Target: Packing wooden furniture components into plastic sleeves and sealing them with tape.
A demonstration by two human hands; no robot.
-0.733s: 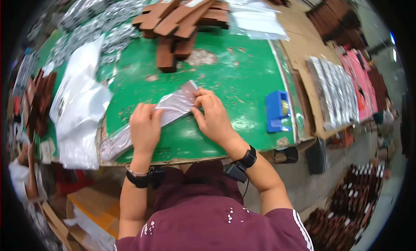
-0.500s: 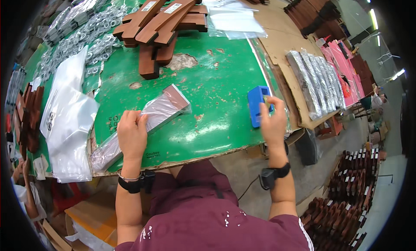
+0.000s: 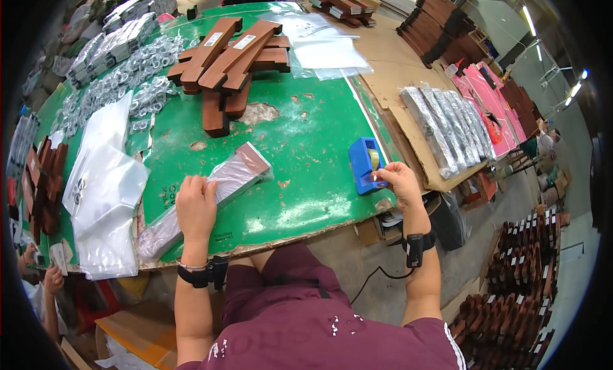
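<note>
A brown wooden piece (image 3: 246, 166) lies slantwise on the green table inside a clear plastic bag. My left hand (image 3: 196, 207) is closed over the bag's middle, fingertips pressed together on the plastic. To the right stands a blue tape dispenser (image 3: 361, 169) with a roll of clear tape (image 3: 374, 159) in it. My right hand (image 3: 403, 185) is at the dispenser's near end, thumb and forefinger pinched on the tape's end. Only a small bit of that tape shows between the fingertips.
Brown wooden parts (image 3: 217, 57) are piled at the back of the table. Flat clear bags (image 3: 105, 185) lie on the left, with a heap of small bagged grey parts (image 3: 128, 67) beyond. Wrapped bars (image 3: 440, 127) rest on cardboard at right. Another person's hand (image 3: 53, 279) shows far left.
My right hand has come down to the dispenser's near end and closed in a pinch on the tape. My left hand still holds the bagged piece. The view has shifted slightly.
</note>
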